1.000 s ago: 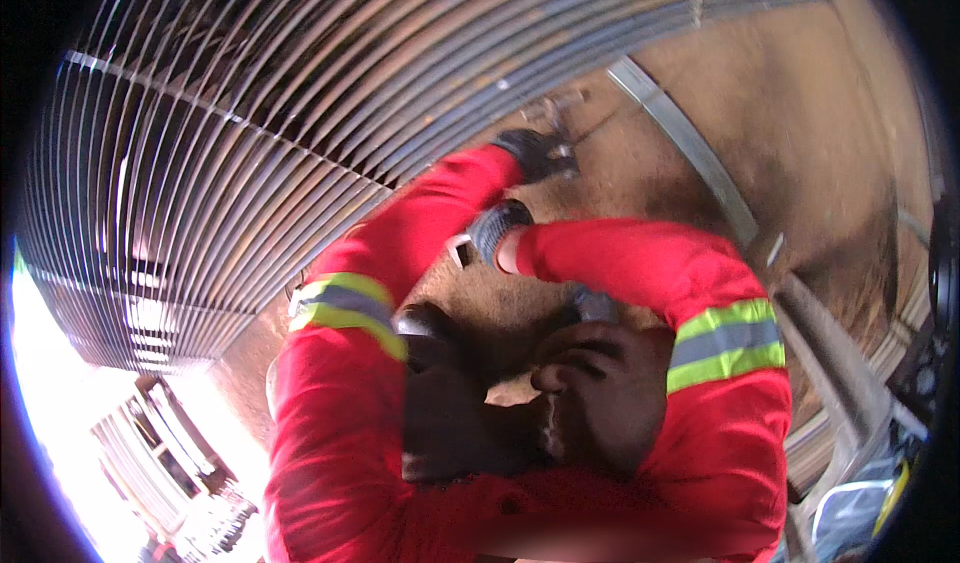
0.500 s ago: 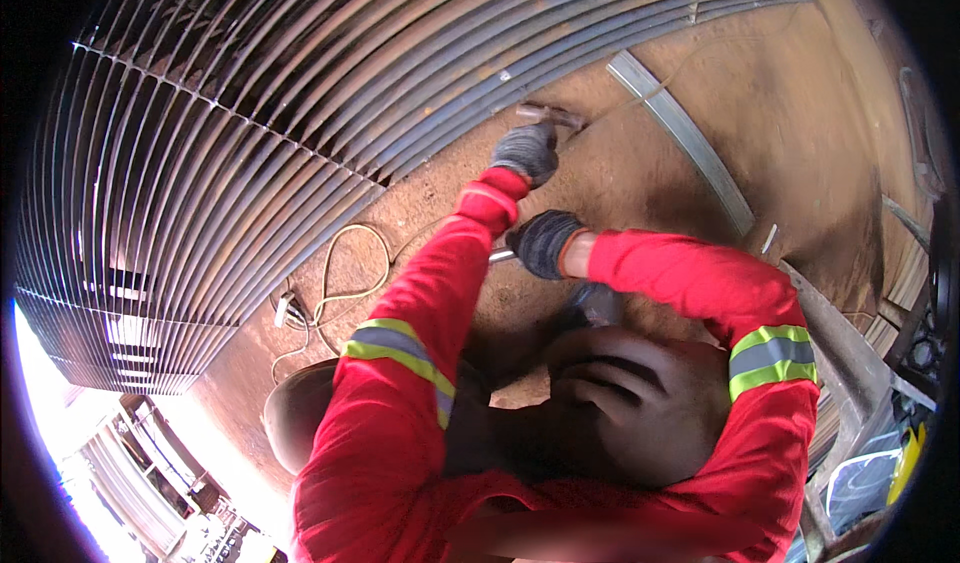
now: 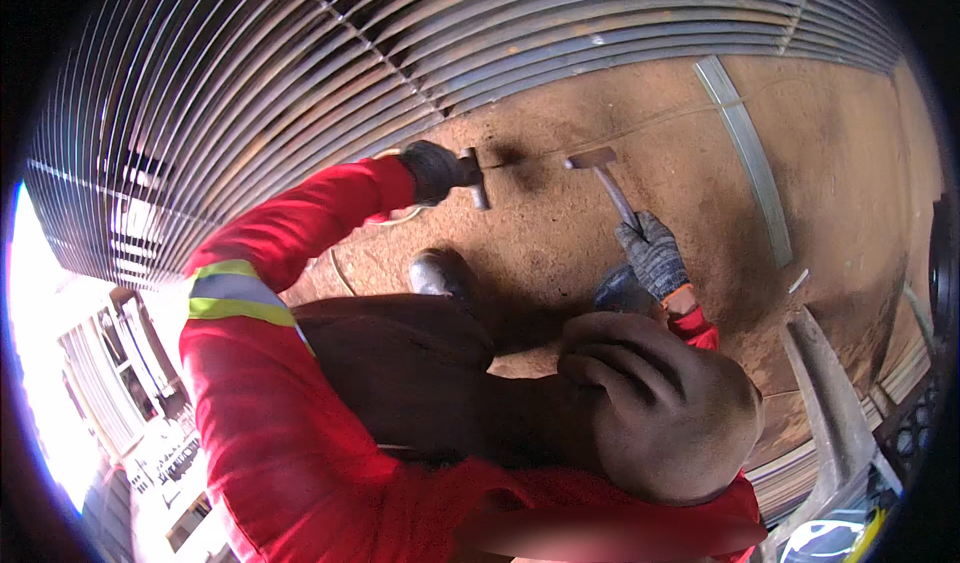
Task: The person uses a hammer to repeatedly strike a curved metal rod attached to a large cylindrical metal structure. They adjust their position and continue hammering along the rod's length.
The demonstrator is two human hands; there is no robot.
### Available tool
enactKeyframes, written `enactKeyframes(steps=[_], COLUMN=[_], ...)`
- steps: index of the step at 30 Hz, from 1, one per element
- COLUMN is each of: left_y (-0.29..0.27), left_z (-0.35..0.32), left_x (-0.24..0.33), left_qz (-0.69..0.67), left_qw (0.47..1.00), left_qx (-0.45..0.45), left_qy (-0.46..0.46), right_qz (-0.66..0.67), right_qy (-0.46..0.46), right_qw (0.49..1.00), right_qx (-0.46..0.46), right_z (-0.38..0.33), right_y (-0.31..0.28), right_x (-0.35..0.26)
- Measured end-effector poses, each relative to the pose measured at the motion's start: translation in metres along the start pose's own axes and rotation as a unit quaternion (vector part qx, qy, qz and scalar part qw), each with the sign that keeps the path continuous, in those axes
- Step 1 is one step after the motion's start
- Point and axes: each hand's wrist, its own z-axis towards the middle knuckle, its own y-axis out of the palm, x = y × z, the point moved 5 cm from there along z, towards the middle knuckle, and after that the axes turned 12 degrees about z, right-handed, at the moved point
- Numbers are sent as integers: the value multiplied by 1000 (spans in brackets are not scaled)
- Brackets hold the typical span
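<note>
Your left hand (image 3: 432, 171) is clamped on a small tool (image 3: 474, 177) at the wire (image 3: 540, 158), your right hand (image 3: 652, 253) grips the hammer (image 3: 605, 178); the striking looks unfinished.

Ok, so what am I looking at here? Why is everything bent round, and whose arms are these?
There is no machine here. A person wears a wide fisheye camera on the head that looks down, so straight edges curve. The red sleeves are the wearer's own arms, above bent knees in brown trousers. The left hand, in a dark glove, grips a short metal tool whose kind I cannot tell. The right hand, in a grey knit glove, holds a hammer. Below lies brown ground, with a grid of metal bars beyond and a flat metal strip to the right.
</note>
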Motion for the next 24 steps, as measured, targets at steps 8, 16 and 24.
enactKeyframes(steps=[8,16,24], left_y=[31,33,70], left_z=[-84,-50,-8], left_x=[32,101,127], left_qz=[-149,-270,-322], left_qw=[988,893,834], left_qx=[26,359,447], left_qy=[-42,23,-29], right_qz=[-149,-413,-407], right_qy=[-65,-168,-250], right_qw=[982,865,851], right_qx=[-96,-230,-218], right_z=[77,110,166], right_y=[33,13,73], right_x=[-28,-109,-120])
